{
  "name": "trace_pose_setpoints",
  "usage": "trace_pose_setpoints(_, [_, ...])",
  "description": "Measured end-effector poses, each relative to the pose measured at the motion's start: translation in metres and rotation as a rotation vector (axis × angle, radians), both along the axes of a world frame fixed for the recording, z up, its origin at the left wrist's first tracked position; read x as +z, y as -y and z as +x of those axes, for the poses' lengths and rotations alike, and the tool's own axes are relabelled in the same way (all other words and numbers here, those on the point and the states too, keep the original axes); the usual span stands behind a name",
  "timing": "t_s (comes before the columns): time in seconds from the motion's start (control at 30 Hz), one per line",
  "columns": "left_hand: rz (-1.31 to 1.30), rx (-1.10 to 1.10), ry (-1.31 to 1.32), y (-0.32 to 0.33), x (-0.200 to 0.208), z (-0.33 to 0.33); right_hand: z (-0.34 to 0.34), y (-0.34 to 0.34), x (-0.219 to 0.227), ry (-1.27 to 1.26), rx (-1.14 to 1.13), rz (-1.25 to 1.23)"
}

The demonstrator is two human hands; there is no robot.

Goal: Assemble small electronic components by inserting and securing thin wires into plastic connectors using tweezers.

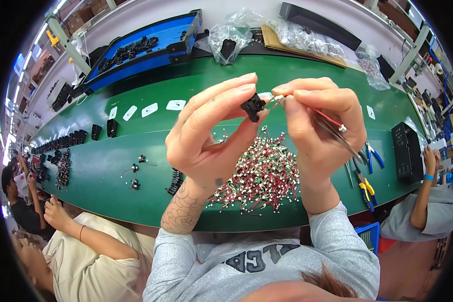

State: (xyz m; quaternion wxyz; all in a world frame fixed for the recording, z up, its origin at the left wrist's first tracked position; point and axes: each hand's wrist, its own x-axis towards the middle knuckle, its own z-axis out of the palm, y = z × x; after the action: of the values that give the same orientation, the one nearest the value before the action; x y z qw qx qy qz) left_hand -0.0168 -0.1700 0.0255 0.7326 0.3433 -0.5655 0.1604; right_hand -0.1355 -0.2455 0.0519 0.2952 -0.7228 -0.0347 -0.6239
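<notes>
Raised above the green table (pixel 90 166), my left hand (pixel 199 128) pinches a small black plastic part (pixel 253 107) between thumb and fingers. Close beside it, my right hand (pixel 324 118) is closed around metal tweezers (pixel 343 138), whose tips point toward the black part. A short red wire lead (pixel 327 117) runs through the right fingers, with a small white connector hanging at its free end. Its other end is near the tweezer tips, where contact with the black part is too small to tell. Below both hands lies a heap of red wire leads (pixel 259 176) with white connectors.
Pliers with yellow handles (pixel 366 191) and blue-handled pliers (pixel 371 157) lie at right, near a black box (pixel 406 151). A blue tray (pixel 173 43) of black parts and plastic bags (pixel 230 38) stand at the back. Other people sit on both sides.
</notes>
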Motion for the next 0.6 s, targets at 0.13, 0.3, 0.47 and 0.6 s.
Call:
trace_pose_setpoints(0.13, [-0.019,0.066,0.069,-0.0011,-0.0016,-0.0019,0.0068,-0.0003,-0.0024,0.077,-0.001,0.028])
trace_pose_setpoints(0.3, [-0.029,0.138,0.129,-0.0003,-0.0025,-0.0029,0.009,-0.0009,-0.0047,0.129,-0.046,0.019])
trace_pose_setpoints(0.47, [-0.052,0.197,0.145,0.0024,-0.0028,-0.0012,0.0096,-0.0023,-0.005,0.118,-0.099,-0.045])
trace_pose_setpoints(0.6, [-0.066,0.244,0.151,0.0034,-0.0031,0.0008,0.0086,-0.0048,-0.0005,0.088,-0.11,-0.088])
